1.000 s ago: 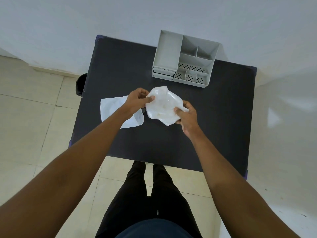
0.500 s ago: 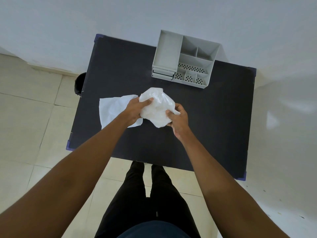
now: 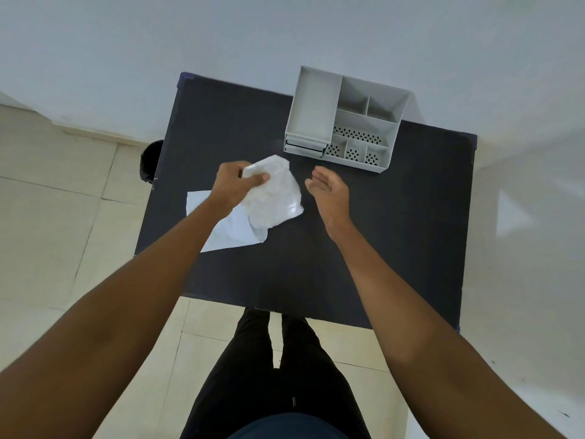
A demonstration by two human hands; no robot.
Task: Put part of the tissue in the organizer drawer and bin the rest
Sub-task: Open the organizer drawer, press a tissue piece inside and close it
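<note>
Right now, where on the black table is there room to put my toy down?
Bare patches: the near right table between the right hand and the near edge, and the far left corner beside the organizer. It is crowded mid-left, where the left hand holds crumpled tissue over a flat sheet.

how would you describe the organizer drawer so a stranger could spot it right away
Start at the black table against the white wall; near its far edge stands a grey organizer. The drawer is the low flat front at the near left corner, under the long open tray, closed. Its neighbours to the right are open compartments with perforated bottoms.
</note>
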